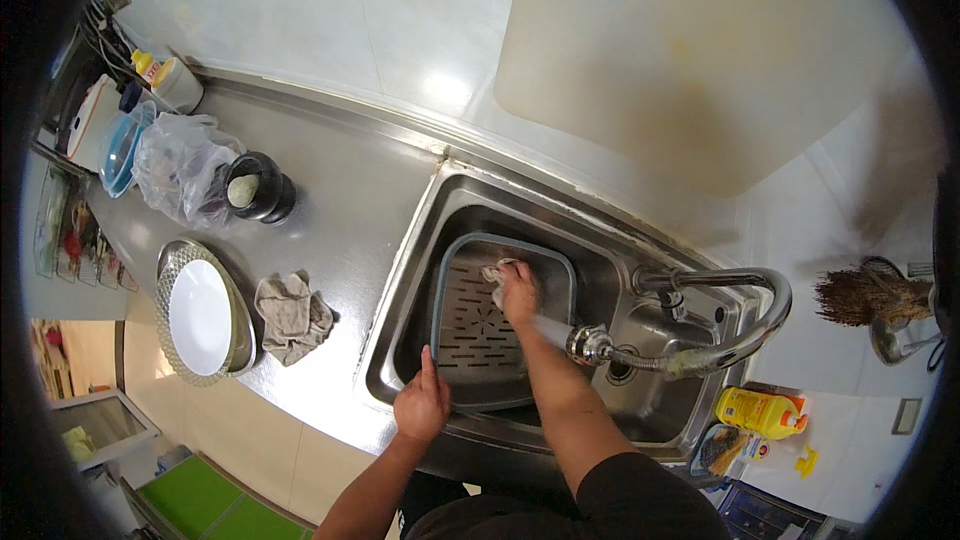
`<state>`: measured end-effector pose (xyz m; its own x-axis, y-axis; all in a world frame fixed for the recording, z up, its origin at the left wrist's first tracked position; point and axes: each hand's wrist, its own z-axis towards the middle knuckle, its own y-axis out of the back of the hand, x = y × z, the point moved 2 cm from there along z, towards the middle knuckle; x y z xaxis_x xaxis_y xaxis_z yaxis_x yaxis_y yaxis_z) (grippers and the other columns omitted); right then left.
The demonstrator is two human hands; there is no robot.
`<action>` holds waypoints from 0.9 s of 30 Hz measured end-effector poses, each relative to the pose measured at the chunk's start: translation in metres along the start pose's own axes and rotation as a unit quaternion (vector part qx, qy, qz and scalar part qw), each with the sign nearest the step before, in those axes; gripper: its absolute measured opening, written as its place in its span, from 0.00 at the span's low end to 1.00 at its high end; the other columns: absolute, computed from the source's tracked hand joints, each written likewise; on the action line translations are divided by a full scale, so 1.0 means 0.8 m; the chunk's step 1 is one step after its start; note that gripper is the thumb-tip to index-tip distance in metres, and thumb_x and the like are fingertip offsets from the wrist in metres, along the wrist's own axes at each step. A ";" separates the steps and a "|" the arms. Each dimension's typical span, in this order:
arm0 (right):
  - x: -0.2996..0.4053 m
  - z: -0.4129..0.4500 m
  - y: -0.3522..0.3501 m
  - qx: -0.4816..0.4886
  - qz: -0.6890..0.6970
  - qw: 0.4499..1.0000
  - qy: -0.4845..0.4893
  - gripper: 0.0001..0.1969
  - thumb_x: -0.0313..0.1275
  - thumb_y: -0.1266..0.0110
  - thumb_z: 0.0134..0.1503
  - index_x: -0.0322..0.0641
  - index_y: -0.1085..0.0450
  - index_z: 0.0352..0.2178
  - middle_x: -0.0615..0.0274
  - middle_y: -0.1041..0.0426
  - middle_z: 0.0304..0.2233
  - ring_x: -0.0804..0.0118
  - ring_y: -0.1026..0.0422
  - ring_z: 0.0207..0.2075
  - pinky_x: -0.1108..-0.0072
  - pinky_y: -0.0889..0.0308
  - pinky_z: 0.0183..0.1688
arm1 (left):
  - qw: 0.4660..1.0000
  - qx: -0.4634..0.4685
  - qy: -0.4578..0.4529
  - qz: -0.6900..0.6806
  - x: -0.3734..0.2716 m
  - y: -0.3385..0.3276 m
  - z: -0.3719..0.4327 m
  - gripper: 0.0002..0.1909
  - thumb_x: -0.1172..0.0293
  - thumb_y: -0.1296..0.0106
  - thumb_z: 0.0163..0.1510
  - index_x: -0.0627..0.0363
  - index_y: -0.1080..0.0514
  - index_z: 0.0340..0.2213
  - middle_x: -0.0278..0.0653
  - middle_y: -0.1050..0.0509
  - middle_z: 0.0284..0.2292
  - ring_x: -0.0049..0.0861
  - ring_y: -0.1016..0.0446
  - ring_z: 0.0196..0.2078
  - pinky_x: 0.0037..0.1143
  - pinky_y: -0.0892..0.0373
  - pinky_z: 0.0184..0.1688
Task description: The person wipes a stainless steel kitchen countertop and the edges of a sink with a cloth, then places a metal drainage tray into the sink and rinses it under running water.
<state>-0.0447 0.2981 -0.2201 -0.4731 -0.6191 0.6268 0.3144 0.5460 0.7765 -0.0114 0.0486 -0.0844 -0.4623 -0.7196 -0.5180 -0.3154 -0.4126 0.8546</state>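
A slotted metal drain basket with a grey rim (439, 300) sits inside the larger bowl of the stainless steel sink (386, 300). My right hand (520, 292) is closed on a light cloth (496, 271) over the basket's inner surface. At the basket's near left corner, my left hand (423, 397) rests against the rim with a finger extended along it; whether it grips the rim is hard to tell. The faucet's spray head (559, 334) hangs over my right forearm. A crumpled beige cloth (291, 317) lies on the steel counter left of the sink.
A white plate (200, 317) is stacked on patterned dishes at the counter's left edge. Behind are a dark stone mortar (268, 199) and a plastic bag (176, 161). The curved faucet (776, 300) arches over the smaller bowl. A yellow bottle (754, 411) stands at right.
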 end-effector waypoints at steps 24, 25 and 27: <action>0.085 -0.047 -0.066 0.066 0.227 0.968 -0.089 0.17 0.31 0.64 0.57 0.33 0.38 0.46 0.41 0.38 0.47 0.44 0.39 0.49 0.69 0.42 0.51 | 1.000 -0.010 -0.017 -0.021 -0.002 -0.002 0.002 0.34 0.73 0.52 0.47 0.72 0.50 0.54 0.47 0.29 0.23 0.38 0.29 0.19 0.32 0.32 0.20; 0.082 -0.026 -0.062 -0.001 0.190 0.980 -0.050 0.17 0.32 0.65 0.58 0.32 0.38 0.44 0.41 0.37 0.45 0.43 0.36 0.46 0.69 0.41 0.49 | 1.000 -0.007 -0.017 -0.017 -0.004 -0.003 0.003 0.34 0.72 0.52 0.47 0.72 0.50 0.54 0.47 0.29 0.23 0.38 0.29 0.19 0.31 0.32 0.20; 0.088 0.002 -0.045 -0.016 0.191 0.981 -0.036 0.14 0.26 0.61 0.53 0.32 0.37 0.41 0.43 0.36 0.42 0.43 0.36 0.43 0.68 0.40 0.46 | 1.000 -0.006 -0.005 -0.010 0.001 -0.005 0.000 0.34 0.72 0.52 0.47 0.71 0.49 0.54 0.47 0.29 0.23 0.38 0.29 0.19 0.31 0.32 0.20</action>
<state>-0.0911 0.2355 -0.2041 -0.3720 -0.3315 0.8670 0.5043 0.7120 0.4886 -0.0107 0.0496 -0.0880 -0.4635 -0.7061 -0.5353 -0.3140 -0.4340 0.8444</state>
